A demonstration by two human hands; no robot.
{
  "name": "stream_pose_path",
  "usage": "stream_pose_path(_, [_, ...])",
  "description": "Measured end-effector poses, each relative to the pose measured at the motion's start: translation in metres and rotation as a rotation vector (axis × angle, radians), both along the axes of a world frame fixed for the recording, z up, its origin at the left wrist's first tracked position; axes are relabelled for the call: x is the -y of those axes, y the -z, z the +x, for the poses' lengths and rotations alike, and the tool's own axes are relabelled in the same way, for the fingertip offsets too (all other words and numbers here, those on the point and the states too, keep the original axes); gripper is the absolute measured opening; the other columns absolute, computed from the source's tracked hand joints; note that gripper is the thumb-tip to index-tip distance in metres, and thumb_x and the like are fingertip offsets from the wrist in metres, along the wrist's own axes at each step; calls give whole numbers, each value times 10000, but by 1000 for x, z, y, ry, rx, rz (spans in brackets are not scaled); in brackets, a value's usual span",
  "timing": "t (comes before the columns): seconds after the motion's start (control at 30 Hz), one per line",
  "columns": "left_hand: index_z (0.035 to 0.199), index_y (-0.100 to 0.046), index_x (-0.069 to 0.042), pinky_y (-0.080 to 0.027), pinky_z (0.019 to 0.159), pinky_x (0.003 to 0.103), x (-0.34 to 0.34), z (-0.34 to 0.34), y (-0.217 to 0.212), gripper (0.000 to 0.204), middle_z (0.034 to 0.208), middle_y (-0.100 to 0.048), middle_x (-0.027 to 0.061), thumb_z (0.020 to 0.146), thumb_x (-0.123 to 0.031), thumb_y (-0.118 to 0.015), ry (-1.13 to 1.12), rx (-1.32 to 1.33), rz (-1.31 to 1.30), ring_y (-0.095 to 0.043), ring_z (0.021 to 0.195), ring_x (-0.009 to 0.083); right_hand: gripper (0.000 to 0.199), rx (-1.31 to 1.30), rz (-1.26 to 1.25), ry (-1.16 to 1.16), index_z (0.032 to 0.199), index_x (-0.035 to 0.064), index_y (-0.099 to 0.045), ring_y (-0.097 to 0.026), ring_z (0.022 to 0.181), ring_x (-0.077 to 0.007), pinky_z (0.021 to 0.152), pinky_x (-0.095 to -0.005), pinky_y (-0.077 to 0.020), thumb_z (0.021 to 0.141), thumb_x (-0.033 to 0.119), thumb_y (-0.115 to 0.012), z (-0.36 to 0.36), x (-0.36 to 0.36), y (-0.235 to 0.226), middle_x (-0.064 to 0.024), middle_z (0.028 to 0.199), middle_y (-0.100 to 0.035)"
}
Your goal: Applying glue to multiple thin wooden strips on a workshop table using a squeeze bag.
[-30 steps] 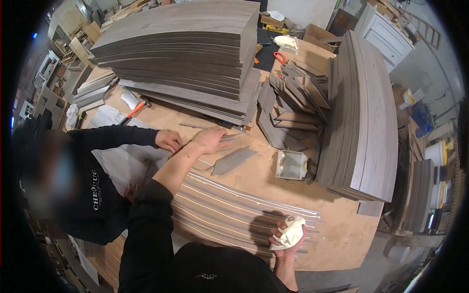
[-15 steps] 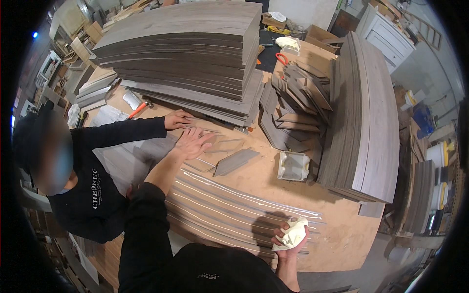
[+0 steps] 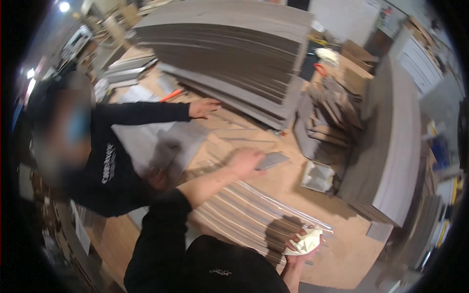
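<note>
Right now the left hand point(image 3: 246, 162) lies flat with fingers spread on the workbench point(image 3: 342, 254), touching the near end of a small grey strip point(image 3: 271, 159) whose long axis runs away to its right. The right hand point(image 3: 299, 244), much nearer the body, is closed around a crumpled yellowish cloth point(image 3: 304, 241), resting on the long grooved mouldings point(image 3: 244, 215).

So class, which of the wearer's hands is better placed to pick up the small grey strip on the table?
Left. The left hand already lies against the grey strip, while the right hand holds a crumpled pale cloth near the lower edge.
</note>
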State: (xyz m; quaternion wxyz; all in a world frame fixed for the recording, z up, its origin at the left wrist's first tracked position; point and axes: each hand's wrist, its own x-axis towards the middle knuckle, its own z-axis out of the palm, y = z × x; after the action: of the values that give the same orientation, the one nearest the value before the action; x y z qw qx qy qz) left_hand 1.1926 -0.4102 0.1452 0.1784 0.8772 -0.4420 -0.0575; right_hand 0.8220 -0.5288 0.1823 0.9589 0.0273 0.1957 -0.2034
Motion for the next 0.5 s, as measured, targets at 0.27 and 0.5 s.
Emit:
stream_pose_path(0.27, [1210,-640,-121,-494,945,459,-7,20,-23,341,1234,-633,138,925,-305,-608,64,-333,63,-607,1135,354,495,23,10,-41,1249,214,-578,-500,749,-212,498,-337,-428,969,601,-448,14,-2,-19,-60,978,-549])
stream_pose_path(0.5, [1201,-661,-194,-435,972,462,-35,35,-19,299,1269,-604,71,904,-222,-630,34,-22,152,-557,1181,310,567,-39,40,6,1261,149,-556,-502,679,-248,452,-344,-400,938,602,-447,20,-8,-25,-94,952,-578])
